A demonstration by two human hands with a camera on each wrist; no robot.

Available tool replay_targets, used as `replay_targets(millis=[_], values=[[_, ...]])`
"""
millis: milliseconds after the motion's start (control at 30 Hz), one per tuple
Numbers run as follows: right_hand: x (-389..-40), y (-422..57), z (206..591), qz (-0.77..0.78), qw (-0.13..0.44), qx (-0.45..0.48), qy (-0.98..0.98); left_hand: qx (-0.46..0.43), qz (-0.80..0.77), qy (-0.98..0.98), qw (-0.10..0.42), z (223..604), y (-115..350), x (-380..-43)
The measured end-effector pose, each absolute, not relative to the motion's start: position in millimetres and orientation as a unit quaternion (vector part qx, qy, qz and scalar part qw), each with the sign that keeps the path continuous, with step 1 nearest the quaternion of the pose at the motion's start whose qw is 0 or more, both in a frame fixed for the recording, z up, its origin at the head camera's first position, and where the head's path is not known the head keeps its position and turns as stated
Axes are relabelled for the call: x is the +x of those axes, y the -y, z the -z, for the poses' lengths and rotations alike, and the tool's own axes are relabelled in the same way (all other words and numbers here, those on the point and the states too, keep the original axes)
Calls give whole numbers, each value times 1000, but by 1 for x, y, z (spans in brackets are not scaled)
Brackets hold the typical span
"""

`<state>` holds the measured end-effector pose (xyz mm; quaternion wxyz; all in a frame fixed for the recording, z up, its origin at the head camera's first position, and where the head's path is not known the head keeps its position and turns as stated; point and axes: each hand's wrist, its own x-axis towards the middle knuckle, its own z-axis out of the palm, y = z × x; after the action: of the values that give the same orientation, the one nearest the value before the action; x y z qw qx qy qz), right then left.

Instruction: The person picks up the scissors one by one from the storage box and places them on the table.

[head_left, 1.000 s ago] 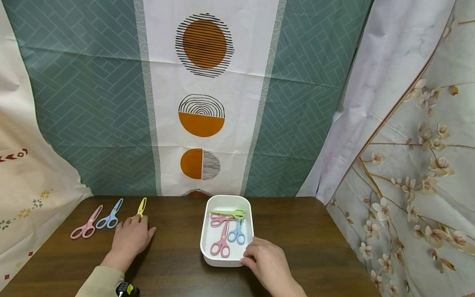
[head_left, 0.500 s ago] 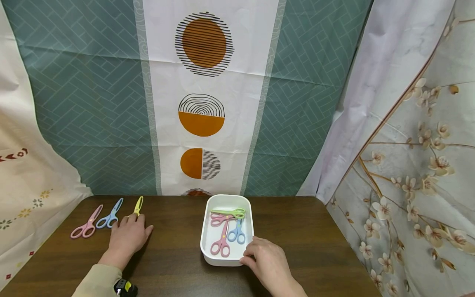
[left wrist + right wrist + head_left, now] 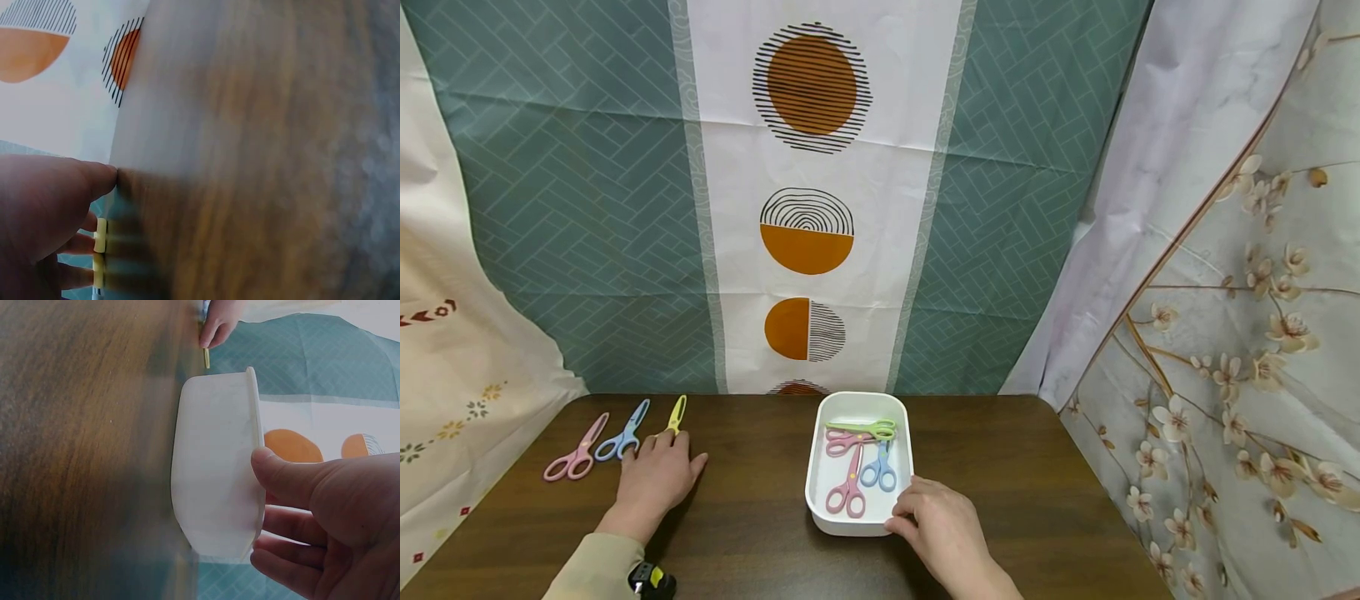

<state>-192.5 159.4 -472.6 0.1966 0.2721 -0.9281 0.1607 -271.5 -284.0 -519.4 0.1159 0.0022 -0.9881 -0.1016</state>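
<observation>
My left hand rests its fingertips on the handles of a yellow pair of scissors, blades pointing to the back of the table. In the left wrist view, the fingers touch the yellow handles while the thumb stays off them. Left of that hand lie blue scissors and pink scissors. A white plastic tray holds green scissors, blue scissors and two pink pairs. My right hand pinches the tray's front right corner, thumb against the rim in the right wrist view.
Everything stands on a dark wooden table. Behind it hangs a green and white patterned cloth, with a floral curtain on the right and a cream cloth on the left.
My left hand has slid the yellow scissors a little to the left, closer to the blue pair. The right hand and tray have stayed in place.
</observation>
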Motion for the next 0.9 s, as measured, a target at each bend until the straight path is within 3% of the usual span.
replay_targets(millis=[900], values=[[-192, -159, 471, -161, 204, 275, 926, 12, 113, 988, 104, 520, 290, -273]])
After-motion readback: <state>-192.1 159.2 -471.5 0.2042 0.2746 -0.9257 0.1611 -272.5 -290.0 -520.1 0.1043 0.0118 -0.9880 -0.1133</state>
